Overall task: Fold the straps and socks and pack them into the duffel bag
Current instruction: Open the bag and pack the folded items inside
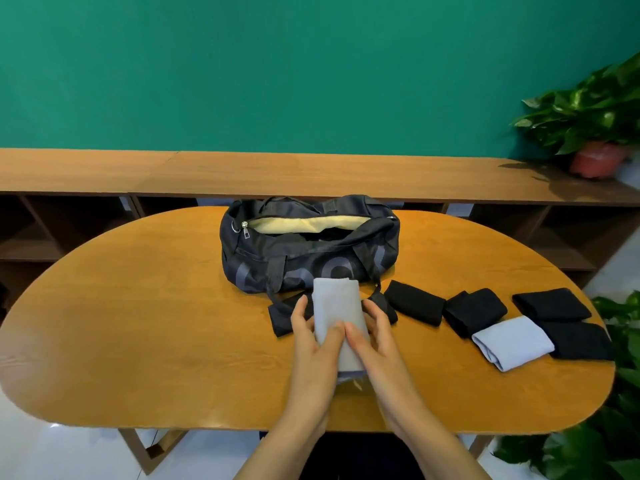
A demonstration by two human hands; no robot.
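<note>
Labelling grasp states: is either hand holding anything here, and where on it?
Both hands rest on the centre grey sock, left hand at its left edge, right hand at its right, fingers flat on top. Looks pressed, not gripped.

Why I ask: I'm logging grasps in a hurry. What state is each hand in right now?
Left hand: open, fairly straight fingers pressing on the grey sock.
Right hand: open, fairly straight fingers pressing on the same sock.
</note>
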